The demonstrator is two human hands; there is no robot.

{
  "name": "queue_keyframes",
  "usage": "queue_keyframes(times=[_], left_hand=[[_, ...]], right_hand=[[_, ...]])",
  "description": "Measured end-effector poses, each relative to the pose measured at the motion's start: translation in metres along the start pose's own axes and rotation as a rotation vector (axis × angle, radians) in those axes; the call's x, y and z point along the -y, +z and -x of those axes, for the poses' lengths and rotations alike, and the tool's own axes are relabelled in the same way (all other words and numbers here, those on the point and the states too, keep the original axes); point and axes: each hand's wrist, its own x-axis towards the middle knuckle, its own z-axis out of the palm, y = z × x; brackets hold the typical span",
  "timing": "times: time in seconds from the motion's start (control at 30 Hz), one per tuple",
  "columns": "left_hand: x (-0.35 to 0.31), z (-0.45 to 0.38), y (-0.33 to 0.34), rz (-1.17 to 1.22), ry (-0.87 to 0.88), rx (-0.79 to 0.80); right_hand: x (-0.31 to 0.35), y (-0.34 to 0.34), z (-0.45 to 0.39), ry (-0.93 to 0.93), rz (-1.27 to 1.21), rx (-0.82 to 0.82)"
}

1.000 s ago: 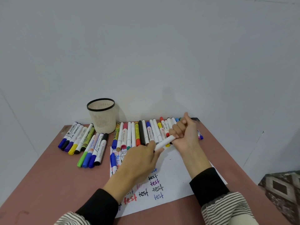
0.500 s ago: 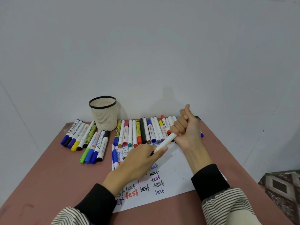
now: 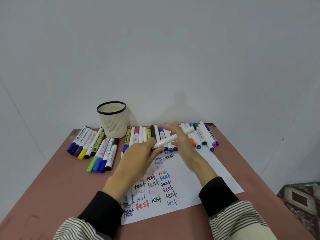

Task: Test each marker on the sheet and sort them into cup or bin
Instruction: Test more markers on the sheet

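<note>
**Figure: Both hands at a white marker above the test sheet**

Nearest the viewer, two striped sleeves with black cuffs reach forward over the table (image 3: 52, 187). Beneath and between the forearms lies the sheet (image 3: 190, 184), covered with the word "test" written many times in black, red, blue, purple and pink.

The left hand (image 3: 136, 161) extends over the far part of the sheet; its fingertips grip the dark, near end of a white marker (image 3: 167, 140). The marker slants up and away to the right, held off the sheet. The right hand (image 3: 181, 141) is motion-blurred just right of the left hand, fingers spread and fairly straight against the marker's far portion; whether they grasp it cannot be told, nor whether a cap is on.

Directly beyond the hands, a row of markers (image 3: 143, 135) lies side by side along the far edge of the sheet, partly hidden by the hands and running on to their right. Left of the left hand, a second group (image 3: 102, 158) rests on the bare table in two overlapping rows, with caps in blue, black, purple, yellow and green toward the viewer.

Farther off, beyond and left of the left hand, a cream slatted cup (image 3: 113, 123) with a black rim stands upright between the two marker groups, close to the wall (image 3: 155, 49).
</note>
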Motion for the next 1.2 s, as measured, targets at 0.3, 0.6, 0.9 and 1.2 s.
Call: queue_keyframes(times=[0.3,0.6,0.9,1.2], left_hand=[[0.013,-0.004,-0.006,0.695,-0.36,-0.292],[0.02,-0.005,-0.002,0.751,-0.34,-0.444],[0.024,-0.005,0.006,0.763,-0.335,-0.43],[0.028,-0.006,0.009,0.766,-0.328,-0.417]], right_hand=[[-0.015,-0.015,-0.006,0.076,-0.121,-0.17],[-0.034,-0.002,0.004,0.025,0.181,-0.166],[-0.044,-0.001,0.0,-0.019,0.227,-0.192],[-0.046,-0.001,0.0,-0.014,0.199,-0.182]])
